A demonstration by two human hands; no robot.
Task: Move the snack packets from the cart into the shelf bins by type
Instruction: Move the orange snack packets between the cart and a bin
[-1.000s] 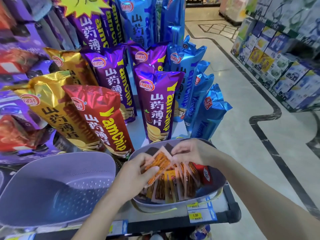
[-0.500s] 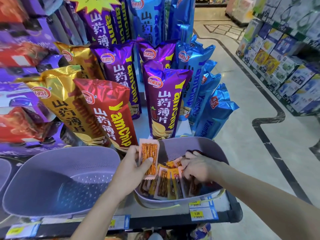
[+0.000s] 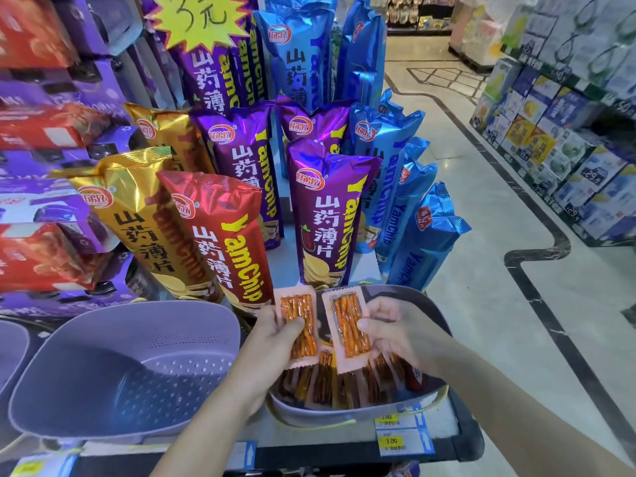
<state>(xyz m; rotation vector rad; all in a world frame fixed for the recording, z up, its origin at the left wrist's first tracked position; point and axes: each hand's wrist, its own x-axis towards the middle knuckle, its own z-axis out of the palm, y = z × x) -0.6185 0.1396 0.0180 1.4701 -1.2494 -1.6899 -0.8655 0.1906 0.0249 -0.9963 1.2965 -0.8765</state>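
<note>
Since the frame before, I saw that the right hand [image 3: 395, 330] had come up out of the right bin [image 3: 344, 414] with a second packet [image 3: 347, 325] and held it just beside the first packet [image 3: 299, 325] in the left hand [image 3: 272, 342]. Each hand pinched its packet between thumb and fingers, upright, above the bin. More packets [image 3: 344, 387] lay in this bin, at the right end of the shelf's [image 3: 327, 452] front edge. The left bin [image 3: 137, 373] stood beside it, and YamChip bags [image 3: 223, 242] stood behind both.
</note>
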